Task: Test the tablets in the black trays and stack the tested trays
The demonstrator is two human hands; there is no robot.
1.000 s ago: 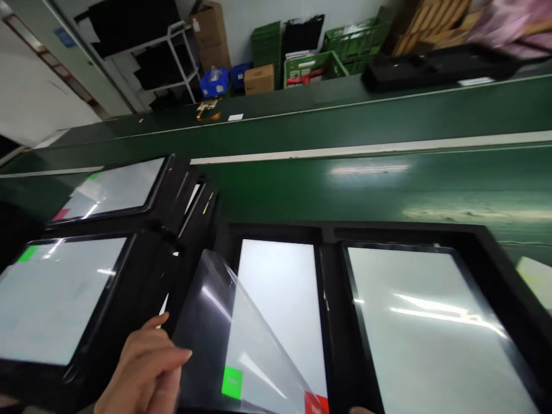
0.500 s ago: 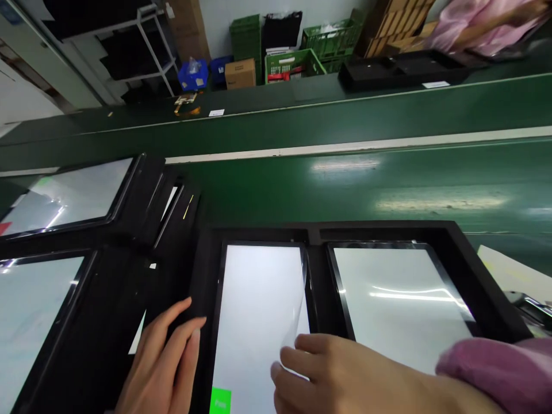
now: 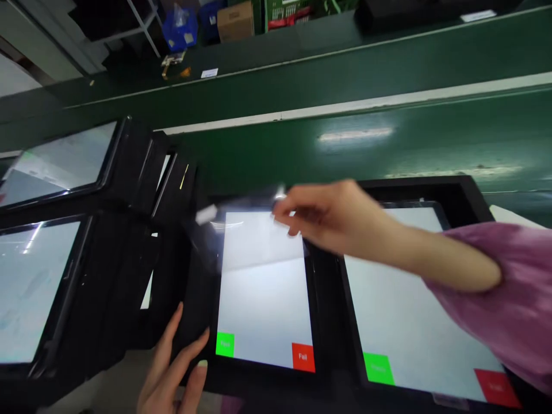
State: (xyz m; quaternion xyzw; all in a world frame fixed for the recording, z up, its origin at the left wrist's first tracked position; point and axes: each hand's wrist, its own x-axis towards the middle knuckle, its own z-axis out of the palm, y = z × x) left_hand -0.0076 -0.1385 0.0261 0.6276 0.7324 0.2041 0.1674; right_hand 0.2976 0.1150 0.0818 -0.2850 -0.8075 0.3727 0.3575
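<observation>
Between the fingertips of my right hand [image 3: 328, 213] is the edge of a clear protective film [image 3: 241, 241], raised over the upper part of the middle tablet [image 3: 263, 310]. Motion blurs the film, and a small white tab [image 3: 206, 215] shows at its left end. The tablet's lit white screen has a green box at lower left and a red "Fail" box at lower right. My left hand [image 3: 176, 368] rests with fingers apart on the black tray [image 3: 196, 299], beside the tablet's lower left corner. My right forearm covers part of the right-hand tablet [image 3: 414, 322].
Stacked black trays with tablets [image 3: 38, 287] stand at the left. Beyond my tray runs a green bench surface [image 3: 259, 155] with a pale strip [image 3: 302, 112]. At the back are a blue bin [image 3: 181, 29] and a cardboard box [image 3: 235, 22].
My right hand has moved up from the lower part of the middle tablet to its top, lifting the film. The view has tilted down, bringing the lower screen edges into sight.
</observation>
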